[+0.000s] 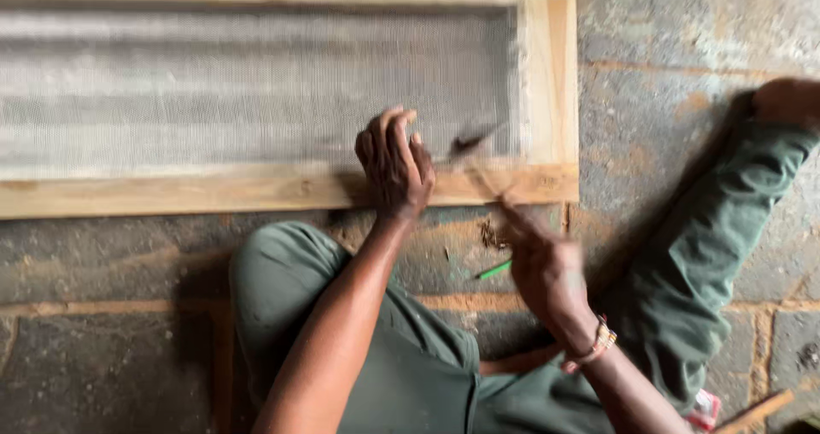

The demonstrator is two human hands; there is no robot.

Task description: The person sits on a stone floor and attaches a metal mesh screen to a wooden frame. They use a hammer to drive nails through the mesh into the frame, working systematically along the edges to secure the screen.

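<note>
Left hand (395, 165): fingers curled, pressing the wooden frame (256, 190) rail, steadying it. Right hand (547, 267): blurred, closed around a hammer (478, 143) near the frame's corner. Wire mesh (256, 84) stretched inside. Green pencil (493, 270) lies on the stone floor (102, 348).

The left hand (395, 162) rests knuckles up on the lower rail of the wooden frame (256, 190), fingers curled together, forearm stretched straight back toward the body. The right hand (547, 267) hangs just below that rail, blurred, its grip closed around a thin tool handle; a beaded band circles its wrist.
</note>
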